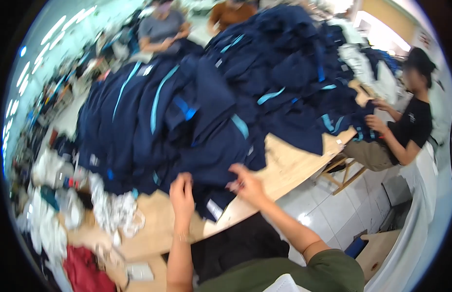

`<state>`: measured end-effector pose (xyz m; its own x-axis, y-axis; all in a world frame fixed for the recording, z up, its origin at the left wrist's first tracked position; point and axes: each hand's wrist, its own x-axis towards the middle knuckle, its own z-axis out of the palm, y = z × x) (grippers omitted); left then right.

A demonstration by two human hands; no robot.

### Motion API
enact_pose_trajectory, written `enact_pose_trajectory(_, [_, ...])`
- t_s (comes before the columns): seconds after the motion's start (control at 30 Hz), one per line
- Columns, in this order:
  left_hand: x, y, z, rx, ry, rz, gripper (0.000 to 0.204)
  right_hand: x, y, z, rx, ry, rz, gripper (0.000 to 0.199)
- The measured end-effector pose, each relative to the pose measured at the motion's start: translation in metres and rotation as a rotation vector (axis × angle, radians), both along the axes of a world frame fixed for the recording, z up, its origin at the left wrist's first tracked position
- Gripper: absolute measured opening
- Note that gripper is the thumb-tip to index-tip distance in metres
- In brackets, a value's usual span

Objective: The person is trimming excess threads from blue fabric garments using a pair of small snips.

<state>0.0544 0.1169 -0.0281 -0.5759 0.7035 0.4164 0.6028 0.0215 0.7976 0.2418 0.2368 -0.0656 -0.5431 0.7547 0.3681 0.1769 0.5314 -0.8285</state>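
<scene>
A navy garment (pixel 213 168) lies at the near edge of a large heap, its lower end with a white label (pixel 214 209) lying on the wooden table. My left hand (pixel 182 197) is at the garment's left side, fingers drawn together against the cloth. On its right side is my right hand (pixel 248 186), blurred by motion. Its index finger points toward the cloth and the other fingers curl; a small dark patch shows at them, too smeared to name. Light-blue strips (pixel 240 126) and a bright blue tag (pixel 189 113) show on the nearby garments.
Navy garments (pixel 279 53) heap over most of the table (pixel 294 163). White cloth scraps (pixel 119 214) and a red cloth (pixel 87 272) lie at left. A seated co-worker (pixel 411 117) handles navy cloth at right; two more people are at the far side.
</scene>
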Motion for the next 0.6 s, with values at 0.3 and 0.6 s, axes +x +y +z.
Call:
enact_pose_trajectory(0.3, [-0.028, -0.037, 0.096, 0.638, -0.336, 0.276, 0.011, -0.018, 0.023, 0.023, 0.032, -0.031, -0.239, 0.034])
enact_pose_trajectory(0.6, [-0.059, -0.119, 0.090, 0.921, -0.337, 0.894, 0.024, -0.004, 0.042, 0.007, -0.289, 0.198, -0.325, 0.016])
